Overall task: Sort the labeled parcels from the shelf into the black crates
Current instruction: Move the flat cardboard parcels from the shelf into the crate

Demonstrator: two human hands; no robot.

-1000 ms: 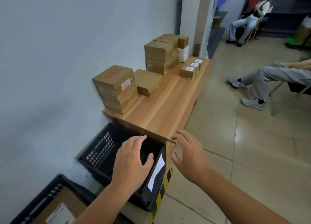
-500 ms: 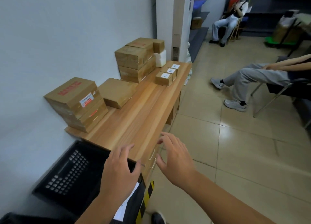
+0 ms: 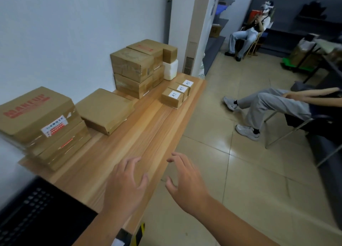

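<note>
A long wooden shelf (image 3: 140, 134) runs along the white wall. At its near left lies a stack of brown parcels (image 3: 42, 123) with red print and a white label. Beside it rests a flat plain parcel (image 3: 103, 110). Farther back stands a taller pile of taped parcels (image 3: 137, 68), and three small boxes with white handwritten labels (image 3: 176, 95) sit in a row near the shelf's outer edge. My left hand (image 3: 124, 188) hovers over the near end of the shelf, fingers spread, empty. My right hand (image 3: 185, 182) hangs just past the shelf's edge, fingers loose, empty. A black crate (image 3: 31, 212) shows at the bottom left.
A white foam block (image 3: 171, 70) stands behind the tall pile. A seated person's legs (image 3: 259, 107) and chair reach into the tiled floor at right. Another person sits on a chair (image 3: 248, 34) at the back. Yellow-black tape (image 3: 138, 234) marks something below the shelf.
The view has swung up from the crates to the shelf. Both hands rose from over the black crate to the shelf's near end, still empty.
</note>
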